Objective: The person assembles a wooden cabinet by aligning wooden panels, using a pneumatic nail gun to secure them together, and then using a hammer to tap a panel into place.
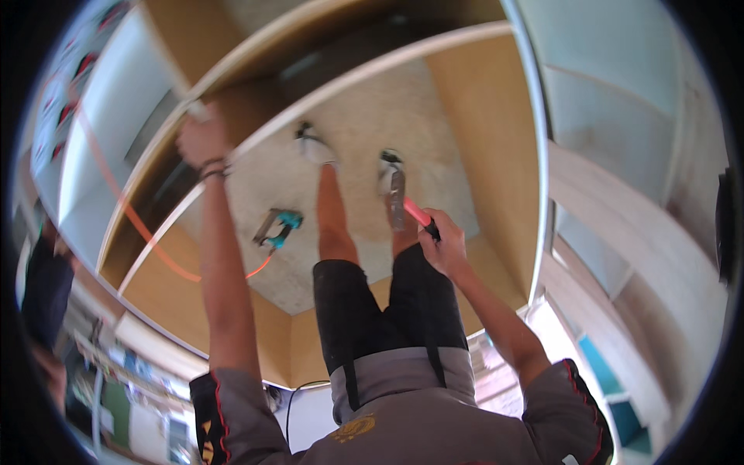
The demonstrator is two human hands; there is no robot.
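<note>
My right hand [446, 246] is closed round the handle of a hammer [418, 215], which is pinkish red with a black grip. Its dark, long head [397, 203] hangs in front of my right lower leg. My left hand [204, 139] reaches up and left to the light edge of a wooden cabinet panel [256, 138]. Its fingers look bent over the edge where the boards meet, though they are smeared. A teal and dark air stapler [279, 229] lies on the floor left of my legs, joined to an orange hose [128, 213].
I stand inside the wooden cabinet frame, whose tall side panel [496, 147] rises on the right. The hose crosses the panel edges at left. Another person [46, 283] is at the far left rim. Pale boards [620, 232] stand at right.
</note>
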